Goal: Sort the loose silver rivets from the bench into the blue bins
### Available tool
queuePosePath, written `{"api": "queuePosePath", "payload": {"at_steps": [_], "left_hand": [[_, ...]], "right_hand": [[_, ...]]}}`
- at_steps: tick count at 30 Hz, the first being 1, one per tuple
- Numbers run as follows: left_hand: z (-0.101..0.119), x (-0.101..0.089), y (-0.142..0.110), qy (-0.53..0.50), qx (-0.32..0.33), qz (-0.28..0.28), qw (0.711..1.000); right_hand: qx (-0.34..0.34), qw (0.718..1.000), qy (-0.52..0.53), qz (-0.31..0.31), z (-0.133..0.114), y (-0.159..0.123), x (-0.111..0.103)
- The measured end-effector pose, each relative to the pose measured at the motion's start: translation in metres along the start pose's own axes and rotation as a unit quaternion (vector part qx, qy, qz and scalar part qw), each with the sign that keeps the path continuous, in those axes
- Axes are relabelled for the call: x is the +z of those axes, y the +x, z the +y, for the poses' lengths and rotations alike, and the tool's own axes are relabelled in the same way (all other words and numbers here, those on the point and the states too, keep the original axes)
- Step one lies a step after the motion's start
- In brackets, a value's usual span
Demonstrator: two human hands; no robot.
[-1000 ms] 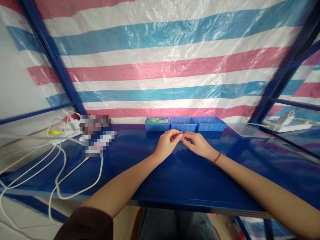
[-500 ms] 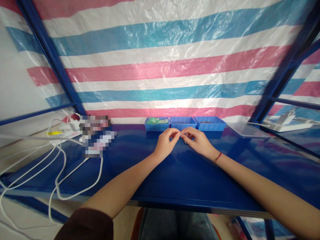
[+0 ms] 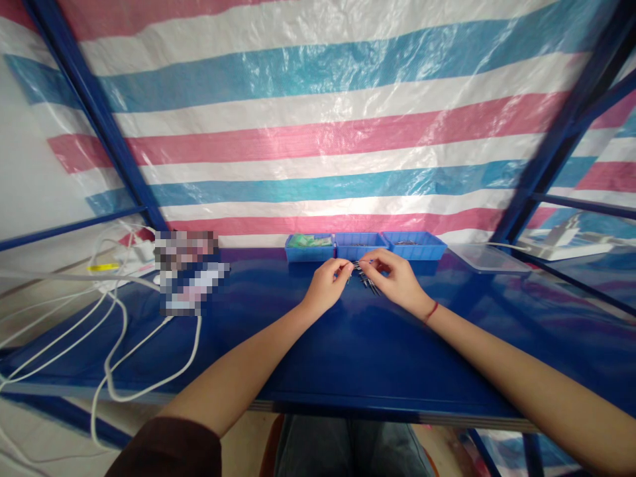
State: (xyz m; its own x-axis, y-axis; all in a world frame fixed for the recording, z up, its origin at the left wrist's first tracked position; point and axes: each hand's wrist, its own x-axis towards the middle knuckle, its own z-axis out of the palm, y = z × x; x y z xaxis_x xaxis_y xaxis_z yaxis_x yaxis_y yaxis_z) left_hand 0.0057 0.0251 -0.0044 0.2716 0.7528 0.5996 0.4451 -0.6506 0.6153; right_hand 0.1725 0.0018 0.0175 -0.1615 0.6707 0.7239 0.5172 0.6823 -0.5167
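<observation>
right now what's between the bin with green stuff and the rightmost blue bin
Another blue bin, the middle one of the row, as the head view shows.

Slim pieces (image 3: 368, 285) looked like shiny metal. The tabletop (image 3: 368, 361) was smooth and glossy, the trays (image 3: 420, 253) plastic, the striped sheet (image 3: 318, 142) crinkled, shiny plastic.

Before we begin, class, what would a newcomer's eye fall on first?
The striped plastic sheet filling the background likely comes first. Next come the left hand and right hand, close together over the blue table, pinching slim metallic pieces. Three blue bins line up just beyond.
</observation>
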Motion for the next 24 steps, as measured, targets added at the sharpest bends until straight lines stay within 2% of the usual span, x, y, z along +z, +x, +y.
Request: {"api": "queuePosePath", "payload": {"at_steps": [2, 4, 7, 9, 12, 16, 20, 24], "left_hand": [[-0.001, 0.002, -0.001, 0.018, -0.005, -0.010, 1.000], [-0.001, 0.003, -0.002, 0.073, 0.006, -0.032, 0.997], [-0.001, 0.004, -0.005, 0.186, 0.042, -0.090, 0.978], [-0.001, 0.004, -0.007, 0.236, 0.043, -0.120, 0.963], [-0.002, 0.004, -0.007, 0.272, 0.024, -0.140, 0.952], [-0.006, 0.002, -0.002, 0.280, 0.019, -0.150, 0.948], [-0.009, -0.001, 0.001, 0.276, 0.025, -0.162, 0.947], [-0.009, -0.002, 0.001, 0.282, 0.022, -0.174, 0.943]], "right_hand": [[0.007, 0.999, -0.043, 0.031, 0.009, 0.005, -0.006], [0.020, 0.990, -0.111, 0.087, 0.026, 0.014, -0.019], [0.071, 0.956, -0.214, 0.187, 0.059, 0.027, -0.045], [0.114, 0.939, -0.258, 0.198, 0.082, 0.030, -0.060], [0.160, 0.936, -0.275, 0.154, 0.108, 0.025, -0.070], [0.159, 0.932, -0.308, 0.109, 0.119, 0.015, -0.066], [0.099, 0.937, -0.324, 0.084, 0.110, 0.011, -0.052], [0.032, 0.949, -0.314, 0.018, 0.085, 0.005, -0.033]]}}
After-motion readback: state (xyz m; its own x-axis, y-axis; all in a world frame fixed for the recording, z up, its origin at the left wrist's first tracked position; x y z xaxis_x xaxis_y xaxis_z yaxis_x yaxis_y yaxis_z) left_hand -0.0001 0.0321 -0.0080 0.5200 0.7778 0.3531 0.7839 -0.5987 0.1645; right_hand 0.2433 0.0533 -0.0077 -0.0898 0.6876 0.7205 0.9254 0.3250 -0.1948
